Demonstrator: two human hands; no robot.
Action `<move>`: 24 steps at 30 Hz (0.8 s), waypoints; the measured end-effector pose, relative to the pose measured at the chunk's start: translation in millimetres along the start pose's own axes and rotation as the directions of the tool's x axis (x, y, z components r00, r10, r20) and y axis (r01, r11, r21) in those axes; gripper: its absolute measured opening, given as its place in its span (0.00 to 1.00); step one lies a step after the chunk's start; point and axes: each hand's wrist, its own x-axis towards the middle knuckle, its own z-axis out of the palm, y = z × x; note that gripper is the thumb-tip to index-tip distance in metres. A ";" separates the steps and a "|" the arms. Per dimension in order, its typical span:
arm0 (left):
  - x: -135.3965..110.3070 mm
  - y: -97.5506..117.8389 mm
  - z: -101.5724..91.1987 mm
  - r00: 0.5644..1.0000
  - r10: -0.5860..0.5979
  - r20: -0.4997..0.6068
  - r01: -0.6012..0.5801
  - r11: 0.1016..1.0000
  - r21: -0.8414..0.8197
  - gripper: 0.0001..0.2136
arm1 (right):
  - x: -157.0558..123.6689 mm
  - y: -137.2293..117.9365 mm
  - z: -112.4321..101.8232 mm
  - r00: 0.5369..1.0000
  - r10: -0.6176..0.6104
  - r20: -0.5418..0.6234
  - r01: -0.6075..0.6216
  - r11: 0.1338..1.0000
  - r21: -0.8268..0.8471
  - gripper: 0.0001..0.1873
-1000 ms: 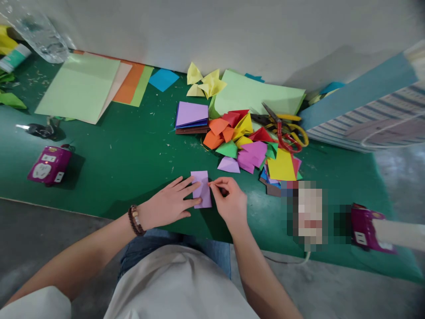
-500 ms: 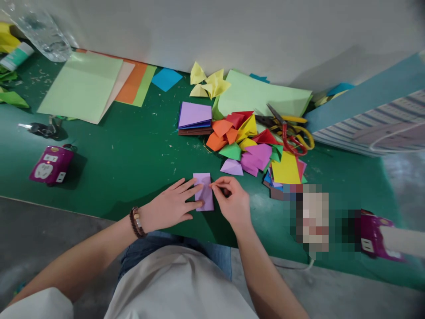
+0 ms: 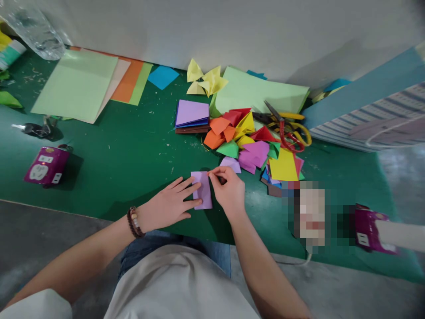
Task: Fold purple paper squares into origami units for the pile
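Note:
A folded purple paper lies as a narrow upright rectangle on the green table in front of me. My left hand, its fingers spread flat, presses on the paper's left part. At the paper's upper right corner my right hand is closed, thumb and forefinger pinched on the edge. Just beyond it rests a folded light-purple piece, beside a heap of folded pieces in several colours, among them a pink-purple one and an orange one.
A stack of paper squares stands beyond my hands, with scissors to its right. Large paper sheets lie at the back left, near a plastic bottle. Keys and a purple box-like device sit left.
My right hand's pinch has slid up along the paper's right edge to its top corner. My left hand stays on the paper. The whole view has shifted slightly.

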 end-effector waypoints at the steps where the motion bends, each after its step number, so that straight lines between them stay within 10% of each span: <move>1: -0.1 -0.3 0.4 1.000 0.001 -0.002 -0.001 1.000 0.001 0.24 | 1.9 0.1 1.4 1.000 -0.004 -0.005 0.004 1.000 0.004 0.03; 9: -1.0 -2.1 3.0 1.000 0.006 -0.009 -0.006 1.000 -0.025 0.23 | 17.8 12.6 -5.9 0.982 -0.167 0.086 0.166 0.986 0.026 0.06; 16: -1.4 -1.1 1.4 1.000 0.006 -0.011 -0.006 0.999 -0.038 0.21 | 27.0 21.8 -21.3 0.825 -0.459 0.329 0.526 0.837 -0.151 0.10; 24: -0.4 -0.3 -0.3 1.000 0.000 -0.001 0.000 0.998 -0.056 0.21 | 24.2 30.2 -27.6 0.748 -0.501 0.435 0.571 0.820 -0.037 0.11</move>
